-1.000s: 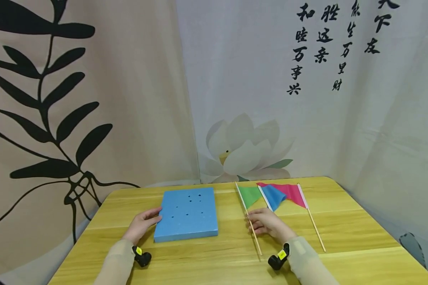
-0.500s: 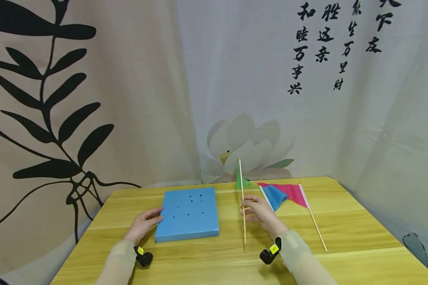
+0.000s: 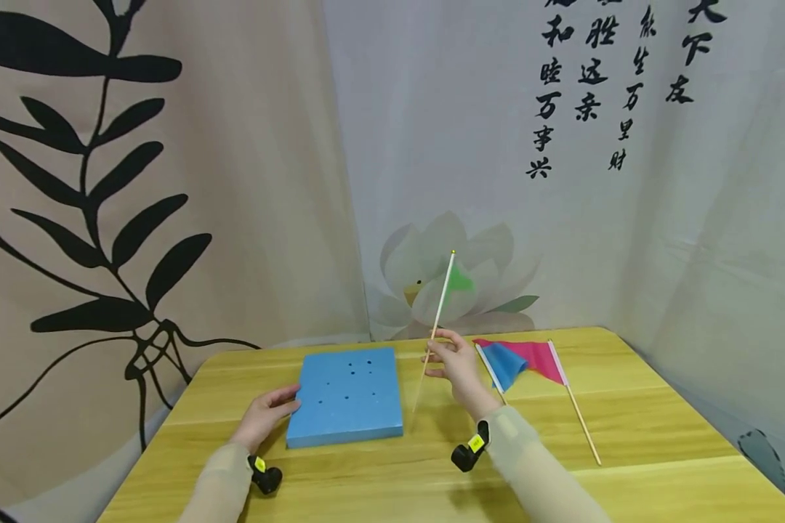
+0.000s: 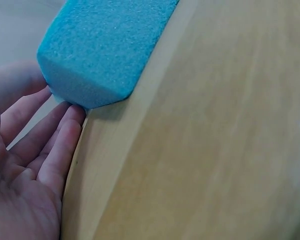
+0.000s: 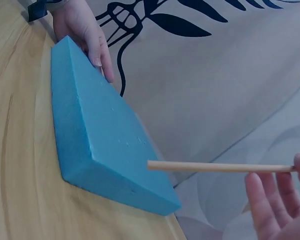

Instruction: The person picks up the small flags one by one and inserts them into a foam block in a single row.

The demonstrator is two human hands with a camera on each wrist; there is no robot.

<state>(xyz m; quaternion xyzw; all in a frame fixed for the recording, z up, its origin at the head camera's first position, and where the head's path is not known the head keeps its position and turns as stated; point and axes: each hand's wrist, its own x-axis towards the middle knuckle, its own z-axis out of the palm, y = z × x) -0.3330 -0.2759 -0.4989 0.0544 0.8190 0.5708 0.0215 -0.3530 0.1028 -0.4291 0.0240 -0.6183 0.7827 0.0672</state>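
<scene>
My right hand (image 3: 456,363) pinches the thin wooden stick of a small green flag (image 3: 459,281) between thumb and fingers. The flag stands tilted in the air, cloth at the top, to the right of a blue foam block (image 3: 347,407) with several small holes in its top. In the right wrist view the bare lower end of the flag's stick (image 5: 190,166) overlaps the foam block (image 5: 72,127). My left hand (image 3: 264,415) rests against the block's left edge, its fingers fairly straight. In the left wrist view, the fingertips touch a corner of the foam (image 4: 85,82).
Right of my right hand, a blue flag (image 3: 505,365) and a pink flag (image 3: 538,357) lie on the wooden table (image 3: 366,483), the blue cloth overlapping the pink. A printed curtain (image 3: 275,181) hangs behind the table.
My right hand has raised the green flag off the table, turned it upright and carried it left, closer to the block. The left hand stays at the block's edge.
</scene>
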